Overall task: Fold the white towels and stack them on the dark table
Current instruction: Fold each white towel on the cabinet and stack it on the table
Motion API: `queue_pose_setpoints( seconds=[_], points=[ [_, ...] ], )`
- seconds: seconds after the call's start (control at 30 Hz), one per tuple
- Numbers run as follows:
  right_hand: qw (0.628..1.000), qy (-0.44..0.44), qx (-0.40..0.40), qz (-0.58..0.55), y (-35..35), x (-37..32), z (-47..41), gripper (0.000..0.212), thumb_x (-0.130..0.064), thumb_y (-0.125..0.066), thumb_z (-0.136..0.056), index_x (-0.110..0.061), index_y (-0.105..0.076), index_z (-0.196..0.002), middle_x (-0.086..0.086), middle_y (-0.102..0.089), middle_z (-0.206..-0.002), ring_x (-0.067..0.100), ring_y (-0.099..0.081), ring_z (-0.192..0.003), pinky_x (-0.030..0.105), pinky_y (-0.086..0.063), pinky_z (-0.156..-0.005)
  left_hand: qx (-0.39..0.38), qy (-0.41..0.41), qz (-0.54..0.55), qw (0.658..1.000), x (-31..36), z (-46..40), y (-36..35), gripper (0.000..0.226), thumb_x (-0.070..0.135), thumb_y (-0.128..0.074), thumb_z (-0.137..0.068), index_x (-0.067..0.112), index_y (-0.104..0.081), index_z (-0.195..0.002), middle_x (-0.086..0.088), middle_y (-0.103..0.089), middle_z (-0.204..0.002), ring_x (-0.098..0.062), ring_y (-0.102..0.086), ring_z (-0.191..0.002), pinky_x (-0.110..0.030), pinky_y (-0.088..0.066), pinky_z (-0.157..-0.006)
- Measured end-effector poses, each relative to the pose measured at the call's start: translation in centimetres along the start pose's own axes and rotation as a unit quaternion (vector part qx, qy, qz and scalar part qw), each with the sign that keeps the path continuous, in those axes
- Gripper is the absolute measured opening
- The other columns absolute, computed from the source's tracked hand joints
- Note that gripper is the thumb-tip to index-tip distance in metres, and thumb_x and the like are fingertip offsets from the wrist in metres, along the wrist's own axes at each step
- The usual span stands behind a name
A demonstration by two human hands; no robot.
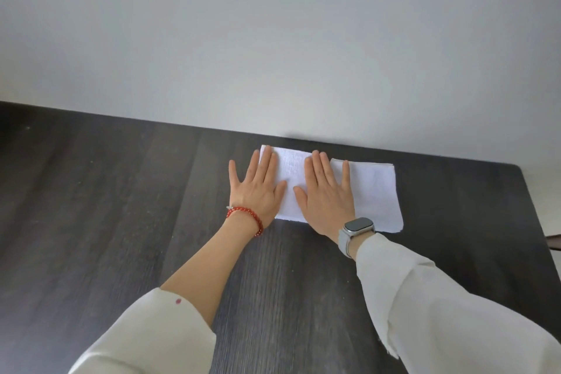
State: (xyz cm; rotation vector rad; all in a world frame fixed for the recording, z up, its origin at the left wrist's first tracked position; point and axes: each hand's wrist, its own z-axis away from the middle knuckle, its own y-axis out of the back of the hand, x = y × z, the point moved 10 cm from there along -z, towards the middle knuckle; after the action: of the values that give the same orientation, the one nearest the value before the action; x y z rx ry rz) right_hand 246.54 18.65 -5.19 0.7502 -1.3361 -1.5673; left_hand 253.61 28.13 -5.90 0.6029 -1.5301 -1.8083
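The white towel (368,191) lay folded on the dark table (121,206), near the far edge by the wall, w/ what looked like a second layer or towel peeking out at its right side; couldn't tell which. Both hands were flat on it, fingers straight & spread, gripping nothing. Left hand (258,188) sat at the towel's left edge, partly over bare tabletop; right hand (326,191) pressed nearer the middle. A red bead bracelet (246,215) was on the left wrist, a watch (358,226) on the right.

Looked to me like a smoothing step. To do it well: sweep palms outward from centre, push wrinkles to the edges, square the corners, then crease firmly before the next fold or stacking.
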Motion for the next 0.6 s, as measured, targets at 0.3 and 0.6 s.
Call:
queue_pose_setpoints(
  seconds=[0.3, 0.6],
  points=[
    [0.993, 0.023, 0.032, -0.110, 7.6, 0.6, 3.7, 0.049, -0.032, -0.025, -0.099, -0.017, -0.019, -0.145, 0.003, -0.013, -0.156, 0.022, -0.001, -0.144, 0.045, -0.002, -0.116, 0.037, 0.050, 0.070, 0.996, -1.6, 3.6, 7.8, 0.054, 0.040, -0.026, -0.097, 0.024, -0.011, -0.146, -0.001, 0.001, -0.156, -0.022, 0.010, -0.143, -0.057, 0.008, -0.109],
    [0.915, -0.061, 0.124, -0.380, 15.6, 5.9, 15.8, 0.031, -0.017, -0.039, -0.095, -0.011, -0.055, -0.121, 0.002, -0.058, -0.125, 0.020, -0.051, -0.117, 0.033, -0.040, -0.099, 0.149, 0.012, 0.268, 0.952, 2.2, 13.6, 17.9, 0.040, 0.028, -0.042, -0.095, 0.016, -0.045, -0.132, -0.001, -0.043, -0.140, -0.020, -0.038, -0.127, -0.035, -0.025, -0.108]
  ],
)
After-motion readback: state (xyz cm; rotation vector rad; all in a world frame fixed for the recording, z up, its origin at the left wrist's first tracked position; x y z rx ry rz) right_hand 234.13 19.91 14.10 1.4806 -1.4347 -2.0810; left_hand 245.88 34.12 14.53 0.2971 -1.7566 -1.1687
